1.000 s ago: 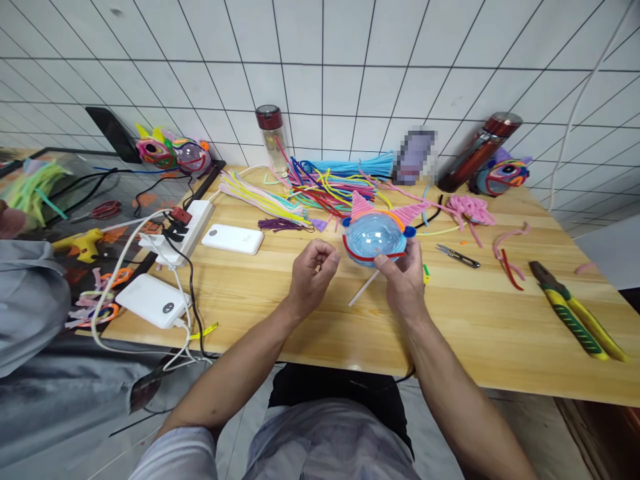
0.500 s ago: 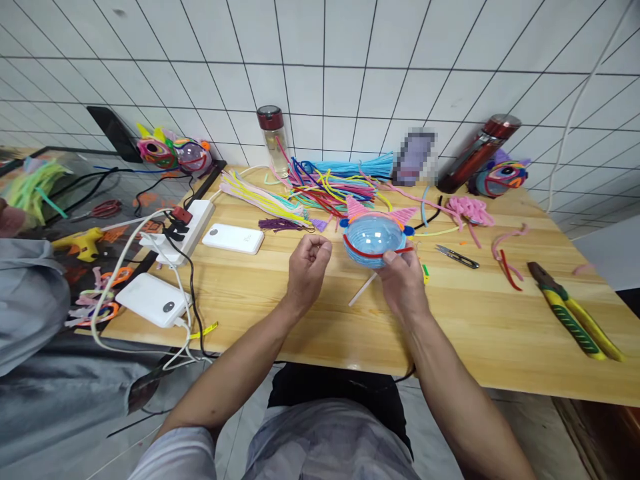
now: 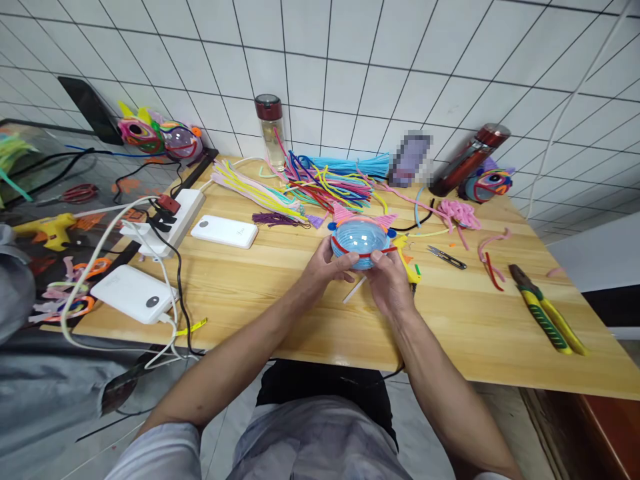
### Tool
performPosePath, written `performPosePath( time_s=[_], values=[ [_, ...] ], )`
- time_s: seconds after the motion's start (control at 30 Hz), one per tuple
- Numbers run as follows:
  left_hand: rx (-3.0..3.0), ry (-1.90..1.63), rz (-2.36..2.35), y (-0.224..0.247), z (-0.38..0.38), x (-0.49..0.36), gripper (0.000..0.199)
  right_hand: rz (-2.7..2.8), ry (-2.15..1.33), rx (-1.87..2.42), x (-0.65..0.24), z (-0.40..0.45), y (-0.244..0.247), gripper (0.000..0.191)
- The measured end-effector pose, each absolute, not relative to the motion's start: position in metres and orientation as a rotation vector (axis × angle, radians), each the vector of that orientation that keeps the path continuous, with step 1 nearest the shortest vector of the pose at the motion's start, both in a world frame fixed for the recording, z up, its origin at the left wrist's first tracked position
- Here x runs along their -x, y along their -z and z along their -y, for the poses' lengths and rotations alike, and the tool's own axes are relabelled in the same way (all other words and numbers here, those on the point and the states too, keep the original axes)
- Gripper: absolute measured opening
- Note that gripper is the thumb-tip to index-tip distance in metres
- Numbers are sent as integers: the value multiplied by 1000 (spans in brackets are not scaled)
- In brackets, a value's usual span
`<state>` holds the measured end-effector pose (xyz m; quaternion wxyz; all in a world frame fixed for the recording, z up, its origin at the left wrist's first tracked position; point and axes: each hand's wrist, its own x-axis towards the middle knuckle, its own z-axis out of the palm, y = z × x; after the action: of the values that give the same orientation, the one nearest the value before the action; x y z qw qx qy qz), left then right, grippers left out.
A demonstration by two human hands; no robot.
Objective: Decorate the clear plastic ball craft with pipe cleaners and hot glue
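At the left edge, a grey-clothed person (image 3: 17, 293) was cut off, and what was being done there could not be seen. Over the near middle of the pale wooden bench (image 3: 465, 327), a clear, rounded shell wound with light-blue fuzzy strands (image 3: 359, 235) was held between both hands. Its left side was enclosed by the grip of the left hand (image 3: 320, 268), bent partly closed, with the thumb laid at the near rim. Its right side was taken by the right hand (image 3: 399, 287), similarly curled, the thumb pressed close to a red fuzzy strand (image 3: 363, 255).

The piece was judged to be light, with a stiff, slightly slippery dome and a softer, springy wrapping. It would best be held low, by the wound sides; the pink striped ears (image 3: 341, 213) and blue pompoms (image 3: 392, 233) would likely be bent or pulled loose if grasped. Only light pressure should be put on the red strand, as its bond could not be judged.

The underside and the fingers beneath were hidden, so how firmly the shell was supported could not be told. A thin white stick (image 3: 354, 291) was partly covered by the hands. Farther right, a yellow glue gun (image 3: 411, 270) was partly masked by the right hand. Beyond it, at the far side, an upright lilac oblong (image 3: 411, 160) was pixelated beyond recognition.
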<state>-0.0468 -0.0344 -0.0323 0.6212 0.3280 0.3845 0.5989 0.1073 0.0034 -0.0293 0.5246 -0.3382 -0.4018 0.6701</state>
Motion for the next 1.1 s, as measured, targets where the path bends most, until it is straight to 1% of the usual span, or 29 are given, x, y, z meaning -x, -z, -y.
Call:
performPosePath(
  time_s=[0.13, 0.37, 0.47, 0.67, 0.77, 0.83, 0.9, 0.97, 1.03, 1.1],
  values=[
    [-656, -1438, -861, 30, 38, 41, 81, 992, -1578, 826, -107, -2, 32, 60],
    [-591, -1497, -888, 36, 40, 31, 96, 1087, -1540, 803, -103, 1, 35, 55],
    [-601, -1524, -883, 37, 40, 30, 98, 1097, -1527, 798, -102, 3, 33, 59],
    [-699, -1539, -837, 37, 40, 34, 94, 1158, -1562, 746, -101, 6, 28, 63],
    [-728, -1553, -852, 35, 40, 40, 91, 1189, -1503, 731, -112, 3, 27, 75],
    [-739, -1600, -892, 33, 39, 46, 91, 1255, -1383, 801, -131, -3, 26, 78],
    [-763, -1653, -938, 33, 38, 52, 94, 1417, -1176, 973, -158, -12, 27, 68],
    [-819, -1700, -979, 34, 36, 56, 99, 1625, -830, 1183, -185, -21, 29, 58],
    [-933, -1754, -1024, 37, 35, 58, 108, 1860, -510, 1387, -203, -27, 32, 53],
    [-1073, -1817, -1083, 40, 35, 58, 121, 2110, -286, 1601, -208, -30, 33, 53]
  ],
)
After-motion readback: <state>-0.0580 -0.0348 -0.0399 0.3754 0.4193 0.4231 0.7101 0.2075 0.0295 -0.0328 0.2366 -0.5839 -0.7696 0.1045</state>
